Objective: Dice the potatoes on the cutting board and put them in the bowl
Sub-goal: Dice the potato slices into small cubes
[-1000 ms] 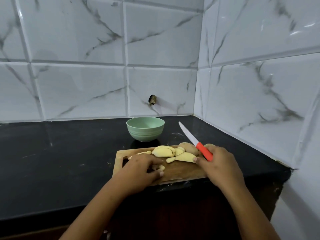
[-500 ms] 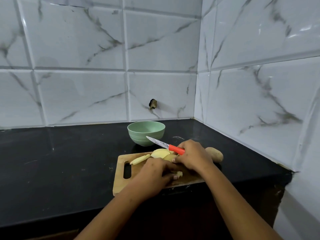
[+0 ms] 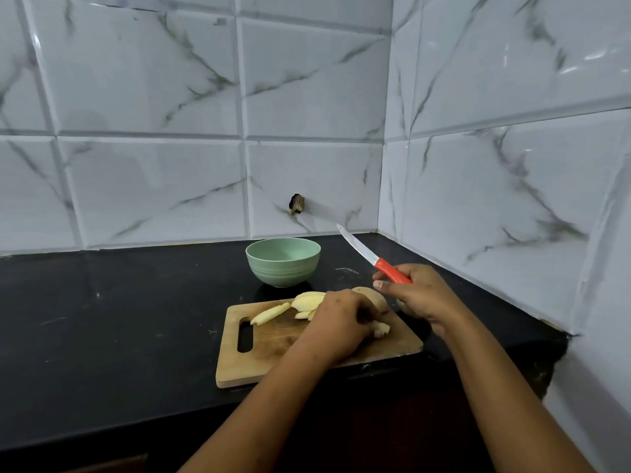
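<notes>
Head: knife (image 3: pixel 373 258) tip up-left, away

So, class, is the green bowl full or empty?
Empty: the bowl shows a bare green inside; potato strips lie on the cutting board.

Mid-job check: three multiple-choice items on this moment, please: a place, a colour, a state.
1. Where is the bowl? A) on the counter behind the cutting board B) on the board C) on a shelf
2. Knife handle colour? A) black B) red C) blue
3. The knife is: A) mid-cut B) lying on the board C) raised in the right hand
Answers: A, it stands past the board's far edge; B, red shows above the fingers; C, the blade points up, clear of the potato pieces.
</notes>
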